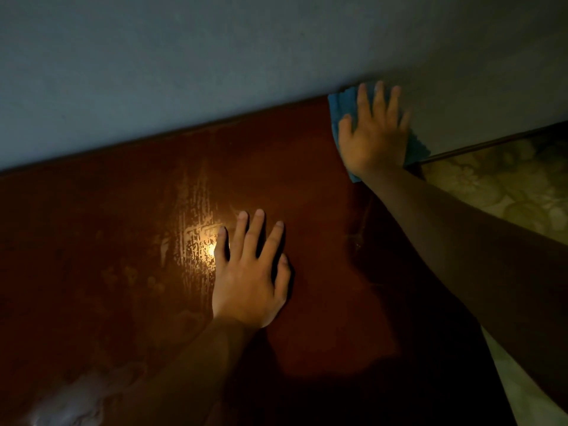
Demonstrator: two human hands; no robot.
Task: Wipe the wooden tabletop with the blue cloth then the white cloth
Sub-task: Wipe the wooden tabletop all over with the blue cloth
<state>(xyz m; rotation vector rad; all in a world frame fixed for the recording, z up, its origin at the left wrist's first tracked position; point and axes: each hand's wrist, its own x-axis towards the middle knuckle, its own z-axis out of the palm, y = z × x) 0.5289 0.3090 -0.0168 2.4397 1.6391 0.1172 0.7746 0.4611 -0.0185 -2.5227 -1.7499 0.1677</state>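
Observation:
The reddish-brown wooden tabletop (123,241) fills the lower left and middle of the dim view. My right hand (373,133) lies flat, fingers spread, on the blue cloth (345,104) at the table's far right corner against the wall. The cloth shows around the hand on the left and right sides. My left hand (250,272) rests palm down on the bare wood near the middle, fingers apart, holding nothing. A bright glare with streaky marks sits just left of that hand. No white cloth is in view.
A grey wall (215,56) runs along the table's far edge. Past the table's right edge lies a pale floral-patterned floor (507,186). A pale blurred reflection (70,401) shows on the wood at the lower left.

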